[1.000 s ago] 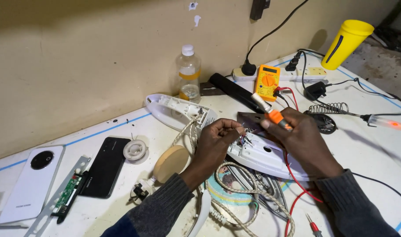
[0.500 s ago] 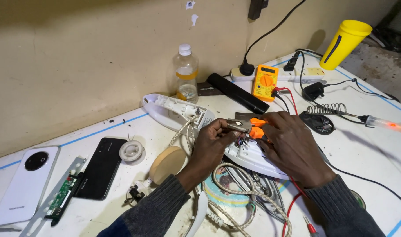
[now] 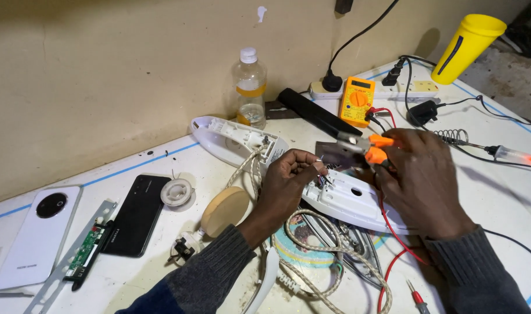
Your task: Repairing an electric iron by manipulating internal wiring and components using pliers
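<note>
A white plastic iron body (image 3: 353, 203) lies opened in the middle of the white table (image 3: 498, 197). My left hand (image 3: 286, 186) pinches thin wires at the near end of that body. My right hand (image 3: 422, 174) grips orange-handled pliers (image 3: 364, 145), their metal jaws pointing left above the iron body. A braided cord (image 3: 323, 261) loops beneath both hands. A second white iron shell (image 3: 233, 139) rests behind my left hand.
A plastic bottle (image 3: 249, 87), yellow multimeter (image 3: 357, 100), power strip (image 3: 393, 90) and yellow cup (image 3: 466, 46) line the wall. A soldering iron (image 3: 510, 156) lies right. A black phone (image 3: 134, 214), white phone (image 3: 36, 232), circuit board (image 3: 88, 249) and solder reel (image 3: 176, 192) sit left.
My right hand has shifted the pliers slightly left and up over the iron body. My left hand stays on the wires. The camera has tilted, so everything sits a little further right.
</note>
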